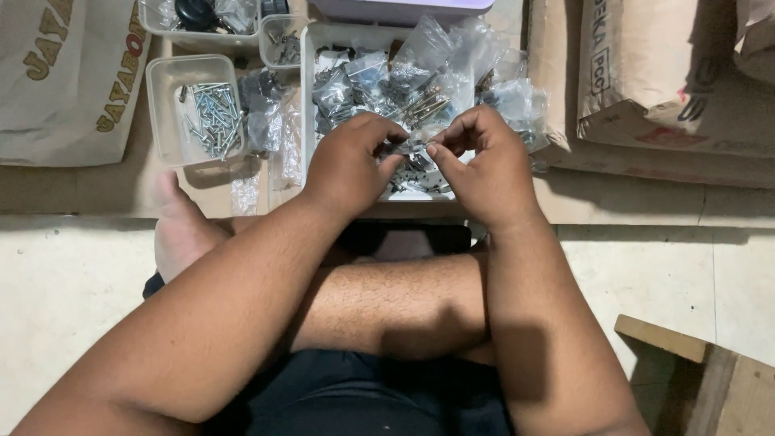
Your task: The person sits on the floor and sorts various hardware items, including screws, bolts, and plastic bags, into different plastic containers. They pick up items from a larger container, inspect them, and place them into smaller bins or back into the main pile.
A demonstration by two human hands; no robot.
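- Left hand (349, 161) knuckles up, fingers curled inward, thumb and forefinger pinched.
- Right hand (483, 165) mirrors it, fingertips meeting the left's.
- Both forearms angle inward over crossed bare legs.

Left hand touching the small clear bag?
Touching. Head view: left hand fingertips pinch the small clear bag, with the right hand gripping its other side.

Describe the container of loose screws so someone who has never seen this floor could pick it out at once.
Start at the big white tray heaped with small clear bags, just beyond the two hands. To its left sits a clear plastic tub with rounded corners. Unlike its neighbours, it holds bare silver screws lying loose, not bagged.
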